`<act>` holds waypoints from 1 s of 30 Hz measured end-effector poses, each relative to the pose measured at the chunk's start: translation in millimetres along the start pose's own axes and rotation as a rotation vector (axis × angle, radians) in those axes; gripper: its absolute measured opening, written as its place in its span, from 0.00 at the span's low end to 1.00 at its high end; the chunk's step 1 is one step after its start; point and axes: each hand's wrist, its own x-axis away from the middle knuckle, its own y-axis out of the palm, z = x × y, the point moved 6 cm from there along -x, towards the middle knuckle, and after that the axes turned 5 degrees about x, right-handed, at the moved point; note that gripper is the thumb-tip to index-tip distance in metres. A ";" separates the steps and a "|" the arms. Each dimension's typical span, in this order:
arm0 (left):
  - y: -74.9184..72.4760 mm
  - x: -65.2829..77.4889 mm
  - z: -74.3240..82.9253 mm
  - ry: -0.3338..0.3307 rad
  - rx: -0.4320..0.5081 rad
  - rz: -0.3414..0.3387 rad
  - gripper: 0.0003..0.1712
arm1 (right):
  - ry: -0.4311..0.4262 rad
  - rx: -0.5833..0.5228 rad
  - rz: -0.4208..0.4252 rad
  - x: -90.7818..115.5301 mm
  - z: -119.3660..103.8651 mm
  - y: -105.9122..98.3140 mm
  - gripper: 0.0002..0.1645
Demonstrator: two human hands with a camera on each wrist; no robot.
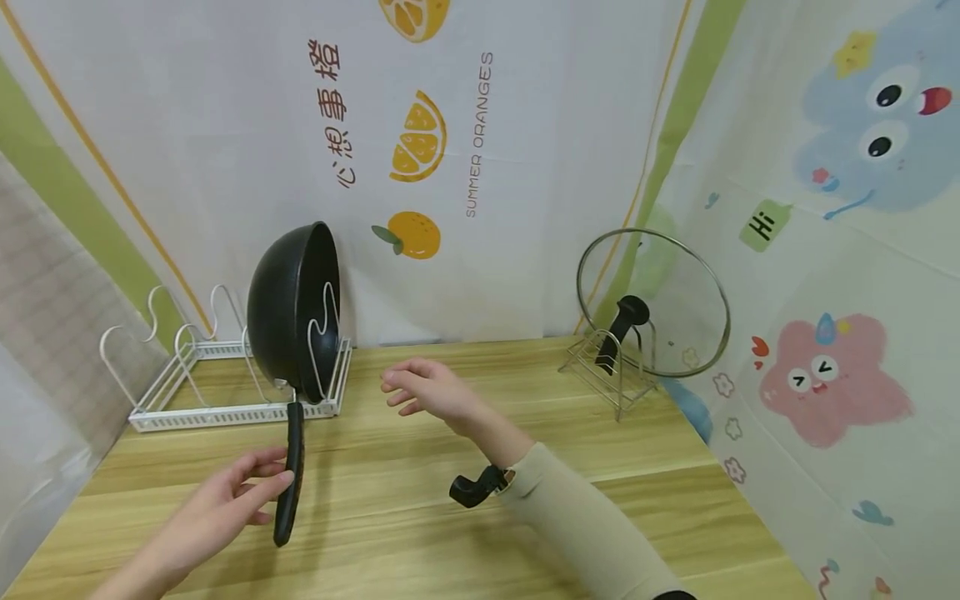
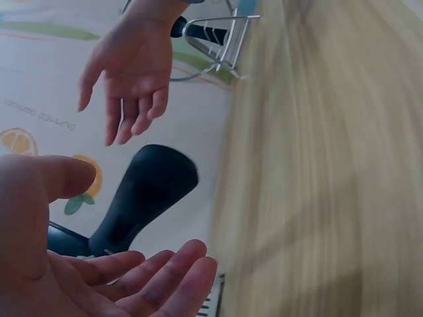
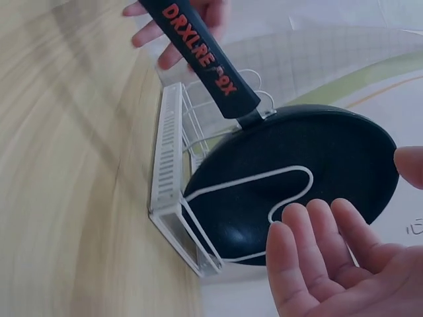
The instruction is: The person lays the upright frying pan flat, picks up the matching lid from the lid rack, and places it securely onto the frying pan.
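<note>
A black wok stands on its edge in a white wire pan rack, its long black handle sticking out toward me over the table. My left hand is at that handle, thumb and fingers spread on either side of it without closing round it. In the left wrist view the handle shows between the thumb and the loosely bent fingers. To the right of the wok, my right hand is held above the table, empty and relaxed. The right wrist view has its fingers in front of the wok's inside.
At the back right a glass lid with a black knob leans in a small wire stand. The wooden table runs up to a printed curtain behind and on both sides. Other white rack dividers stand left of the wok.
</note>
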 end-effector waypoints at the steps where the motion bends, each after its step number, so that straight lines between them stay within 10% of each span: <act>1: 2.4 -1.2 -0.9 -0.008 0.018 -0.010 0.40 | 0.005 -0.006 -0.001 -1.9 0.7 2.7 0.29; 21: 44.2 -12.2 -25.1 -0.098 0.680 -0.365 0.17 | 0.129 -0.169 -0.114 -35.2 15.7 81.6 0.28; 30: 52.6 -11.3 -26.4 -0.175 0.735 -0.391 0.18 | 0.221 -0.330 -0.094 -43.6 19.8 114.1 0.15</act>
